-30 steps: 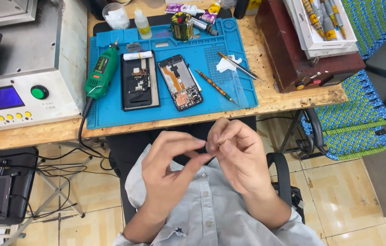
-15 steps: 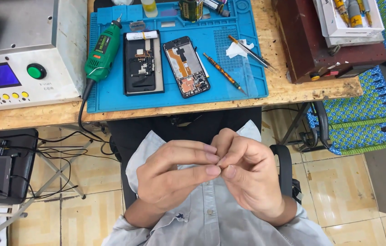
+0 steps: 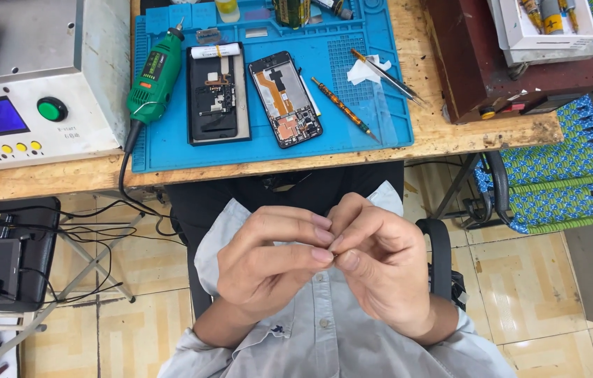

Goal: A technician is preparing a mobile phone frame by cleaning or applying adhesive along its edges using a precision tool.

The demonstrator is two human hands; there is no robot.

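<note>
My left hand (image 3: 272,259) and my right hand (image 3: 377,262) are held together over my lap, below the table edge, fingertips pinched against each other on something tiny that the fingers hide. On the blue work mat (image 3: 163,150) lie two opened phones: a dark one (image 3: 218,94) on the left and a tilted one with orange parts (image 3: 286,98) beside it. A green rotary tool (image 3: 156,73) rests at the mat's left. An orange-patterned screwdriver (image 3: 342,108) and metal tweezers (image 3: 384,73) lie at the mat's right, by a white wipe (image 3: 363,70).
A grey machine (image 3: 37,77) with a blue screen and green button stands at the left. A dark red box (image 3: 492,63) carries a white tray at the right. A blue-green woven chair (image 3: 555,189) stands right of the wooden table (image 3: 450,133). Cables and dark equipment (image 3: 2,259) sit at lower left.
The view has tilted down, so the table slid up in the picture. My hands came closer together, fingertips now pressed tight on the hidden small item.
</note>
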